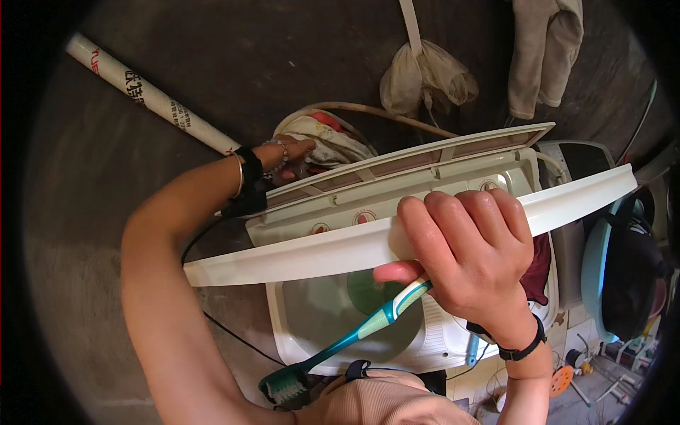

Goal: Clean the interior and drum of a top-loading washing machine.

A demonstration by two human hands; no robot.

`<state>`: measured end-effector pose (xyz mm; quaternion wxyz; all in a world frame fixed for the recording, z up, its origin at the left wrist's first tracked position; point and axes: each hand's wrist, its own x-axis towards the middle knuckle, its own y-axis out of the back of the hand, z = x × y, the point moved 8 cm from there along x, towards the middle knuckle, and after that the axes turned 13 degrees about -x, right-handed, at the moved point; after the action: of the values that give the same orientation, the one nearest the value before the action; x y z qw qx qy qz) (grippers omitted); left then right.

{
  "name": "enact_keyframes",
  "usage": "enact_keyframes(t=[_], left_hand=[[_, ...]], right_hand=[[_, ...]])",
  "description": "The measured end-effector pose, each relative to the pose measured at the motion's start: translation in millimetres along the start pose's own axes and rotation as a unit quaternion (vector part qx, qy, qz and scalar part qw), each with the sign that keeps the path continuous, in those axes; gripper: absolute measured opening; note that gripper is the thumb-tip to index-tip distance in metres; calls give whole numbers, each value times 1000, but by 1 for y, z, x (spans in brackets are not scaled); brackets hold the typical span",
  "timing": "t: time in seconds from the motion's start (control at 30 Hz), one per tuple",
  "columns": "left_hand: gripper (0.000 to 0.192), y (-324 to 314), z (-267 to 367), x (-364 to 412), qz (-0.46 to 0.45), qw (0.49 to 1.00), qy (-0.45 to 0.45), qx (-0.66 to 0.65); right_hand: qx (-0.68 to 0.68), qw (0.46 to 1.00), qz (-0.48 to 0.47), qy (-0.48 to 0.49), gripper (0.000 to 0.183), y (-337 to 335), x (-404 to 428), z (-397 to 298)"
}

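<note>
My right hand [470, 249] is closed around the edge of a white plastic lid [319, 252], raised over a white washing tub with a green round disc [372, 289] inside. The same hand also holds a teal and white scrubbing brush [361, 329], its bristled head pointing down to the left. My left hand [292, 154] reaches behind the machine to a light cloth [332, 143] with red and yellow parts; whether the fingers grip it is unclear. A dark red cloth [536, 271] lies at the tub's right side, partly behind my right wrist.
A second long lid [404, 164] stands raised at the back of the machine. A printed white pipe [159, 98] leans at upper left. A tied plastic bag [425, 79] and beige trousers [544, 53] hang behind. At right stands a light blue basin [595, 271] with dark fabric.
</note>
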<state>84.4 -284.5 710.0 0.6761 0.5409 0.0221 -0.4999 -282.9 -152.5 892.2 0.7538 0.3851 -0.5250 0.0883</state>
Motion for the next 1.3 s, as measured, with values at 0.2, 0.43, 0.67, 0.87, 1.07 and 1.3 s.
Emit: enact_keyframes(t=[0.2, 0.43, 0.67, 0.87, 1.07, 1.3], left_hand=[[48, 9, -6, 5, -16, 981, -134, 143], [57, -1, -6, -19, -43, 881, -343, 322], [76, 55, 40, -88, -133, 936, -192, 262], [60, 172, 10, -170, 81, 938, -237, 240], [62, 203, -52, -276, 134, 939, -234, 213], [63, 92, -99, -327, 47, 949, -291, 110]], right_hand=[[8, 998, -65, 2, 39, -1, 2, -2], [-17, 994, -107, 22, 44, 0, 0, -8], [7, 993, -112, 18, 53, -9, 5, -5], [8, 998, -39, 53, 46, -9, 2, -12], [-9, 996, 15, 83, 35, 6, -4, -20], [-15, 997, -31, 64, 35, 11, -8, -22]])
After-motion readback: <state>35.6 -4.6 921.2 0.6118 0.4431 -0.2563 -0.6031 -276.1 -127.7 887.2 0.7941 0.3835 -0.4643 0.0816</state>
